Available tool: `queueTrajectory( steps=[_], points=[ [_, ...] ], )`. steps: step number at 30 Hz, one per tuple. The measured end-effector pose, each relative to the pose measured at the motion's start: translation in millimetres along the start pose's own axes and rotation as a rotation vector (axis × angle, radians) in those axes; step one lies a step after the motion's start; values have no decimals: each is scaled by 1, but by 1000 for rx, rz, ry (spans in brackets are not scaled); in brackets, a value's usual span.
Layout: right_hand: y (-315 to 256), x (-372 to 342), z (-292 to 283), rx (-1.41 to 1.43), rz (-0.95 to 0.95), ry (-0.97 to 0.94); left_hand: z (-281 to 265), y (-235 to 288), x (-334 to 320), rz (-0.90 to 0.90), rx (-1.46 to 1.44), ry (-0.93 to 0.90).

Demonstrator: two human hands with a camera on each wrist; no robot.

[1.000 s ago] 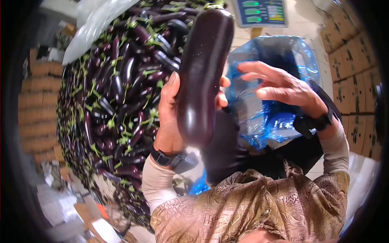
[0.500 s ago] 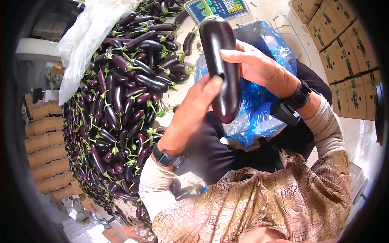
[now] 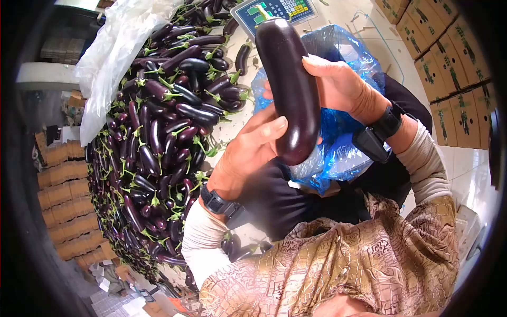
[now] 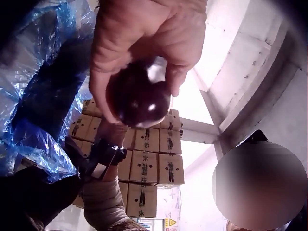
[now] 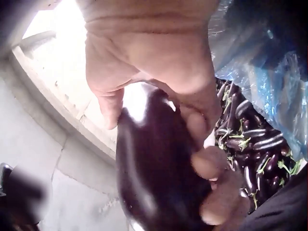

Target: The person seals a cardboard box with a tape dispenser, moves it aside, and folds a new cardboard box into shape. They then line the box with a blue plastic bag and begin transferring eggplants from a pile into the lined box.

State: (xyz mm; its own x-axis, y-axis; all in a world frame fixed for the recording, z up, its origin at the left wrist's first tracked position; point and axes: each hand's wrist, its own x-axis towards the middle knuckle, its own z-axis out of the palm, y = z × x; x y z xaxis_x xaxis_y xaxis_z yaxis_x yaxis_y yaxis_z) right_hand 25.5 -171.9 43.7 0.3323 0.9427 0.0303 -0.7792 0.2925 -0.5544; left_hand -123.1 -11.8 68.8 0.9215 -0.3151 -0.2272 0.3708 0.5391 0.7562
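A large, glossy dark-purple eggplant is held up between both hands, its green stem end pointing away from the body. My left hand grips it low on the left side, thumb along its edge. From the right, my right hand holds its middle, thumb on the upper face and the other fingers hidden behind. The left wrist view shows the rounded end of the eggplant between thumb and fingers. In the right wrist view the left hand's fingers curl against the eggplant's side.
A heap of eggplants covers the floor at left, with clear plastic sheeting over its far edge. Beneath the hands stands a container lined with a blue plastic bag. A digital scale display lies beyond; stacked cartons line the right.
The right hand has come from over the blue bag to hold the eggplant, which the left hand held alone at first. The eggplant has shifted right, and the left thumb now lies along its lower edge.
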Motion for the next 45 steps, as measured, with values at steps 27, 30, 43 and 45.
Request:
queueTrajectory(
  steps=[27, 30, 43, 45],
  points=[
    [23, -24, -133, -1654, 656, 329, -58, 11, -49, 143, 402, 526],
    [43, -10, -139, -1542, 694, 421, -89, -21, -51, 3, 512, 556],
    [129, 2, -194, -1637, 525, 473, -134, -105, 21, -159, 220, 197],
    [129, 17, -203, -1638, 571, 252, -149, -110, 22, -244, 352, 179]
  ],
)
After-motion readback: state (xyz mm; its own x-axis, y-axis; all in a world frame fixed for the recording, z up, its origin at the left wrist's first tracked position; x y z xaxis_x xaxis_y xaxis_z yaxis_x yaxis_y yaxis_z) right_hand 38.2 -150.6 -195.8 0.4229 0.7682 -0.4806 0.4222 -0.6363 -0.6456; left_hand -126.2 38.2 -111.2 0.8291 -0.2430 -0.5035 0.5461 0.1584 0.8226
